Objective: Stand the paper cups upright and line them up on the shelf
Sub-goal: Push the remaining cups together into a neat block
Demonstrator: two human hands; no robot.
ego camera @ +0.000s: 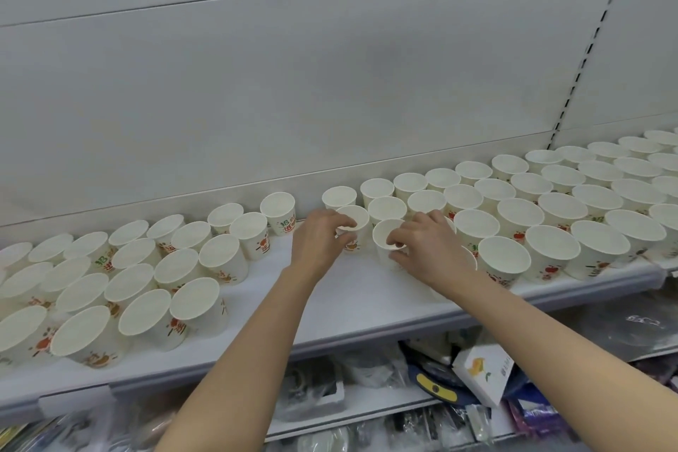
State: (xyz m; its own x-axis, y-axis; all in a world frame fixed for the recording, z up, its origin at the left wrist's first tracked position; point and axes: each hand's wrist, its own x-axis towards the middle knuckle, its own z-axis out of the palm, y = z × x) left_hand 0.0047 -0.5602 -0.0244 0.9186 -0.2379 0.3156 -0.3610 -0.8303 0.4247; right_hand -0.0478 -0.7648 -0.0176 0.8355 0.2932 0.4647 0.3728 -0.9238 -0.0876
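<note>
White metal shelf (pixel 352 301) — upright white paper cups with red-and-green print stand on it in two groups, several dozen, too many and too overlapped to count exactly. Bare gap mid-shelf. Left hand (pixel 315 242) pinches the rim of one small cup (pixel 353 222) at the gap's right edge. Right hand (pixel 425 249) — fingers curled over the rim of a second cup (pixel 389 237) just beside it.

Left hand (pixel 318 237) and right hand (pixel 427 246) each pinch an upright cup on the shelf (pixel 348 301).
</note>
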